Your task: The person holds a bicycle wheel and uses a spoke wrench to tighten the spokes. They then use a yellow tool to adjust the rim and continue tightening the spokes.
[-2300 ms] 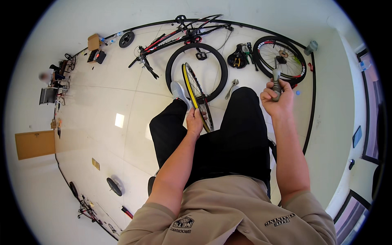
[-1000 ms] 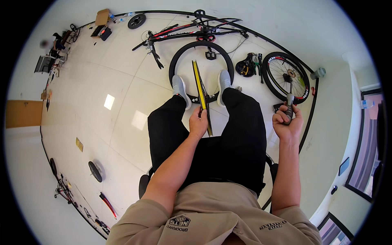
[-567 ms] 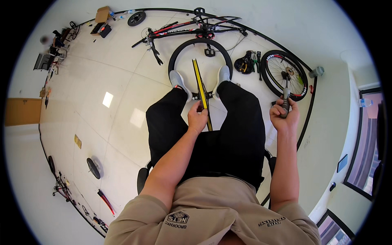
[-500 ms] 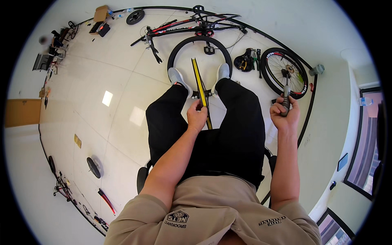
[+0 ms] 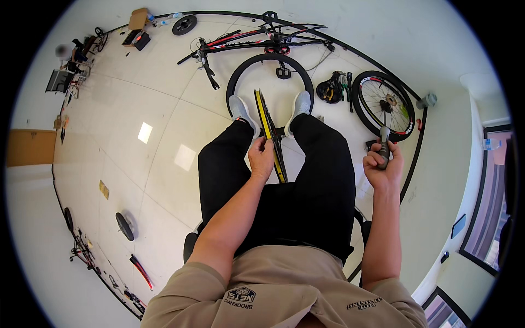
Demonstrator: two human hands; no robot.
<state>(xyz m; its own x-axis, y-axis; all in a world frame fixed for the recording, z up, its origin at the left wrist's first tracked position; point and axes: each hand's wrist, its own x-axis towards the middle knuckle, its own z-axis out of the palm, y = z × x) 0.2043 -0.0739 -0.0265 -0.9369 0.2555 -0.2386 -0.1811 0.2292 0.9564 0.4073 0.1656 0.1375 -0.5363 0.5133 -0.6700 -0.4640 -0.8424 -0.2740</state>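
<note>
Between my knees stands a bare bicycle wheel rim (image 5: 266,118), seen nearly edge-on, with a yellow strip along its channel. My left hand (image 5: 261,162) grips the rim's left side near its lower end, fingers closed round the edge. Off to the right, my right hand (image 5: 384,174) is raised and wrapped round the grey handle of a screwdriver (image 5: 384,147), whose shaft points away from me. The screwdriver is apart from the rim. A black tyre (image 5: 234,75) lies flat on the floor around my feet.
Beyond the tyre lies a black and red bicycle frame (image 5: 240,45). To the right are a complete wheel (image 5: 358,104), pliers (image 5: 344,87) and a black pouch (image 5: 328,88) near the wall. A small wheel (image 5: 124,226) and a red-black strip (image 5: 141,271) lie to the left.
The rim has turned slightly, showing more of its side and spokes, and its far end has come a little nearer. My right hand stays raised with the screwdriver. The whole view has shifted slightly.
</note>
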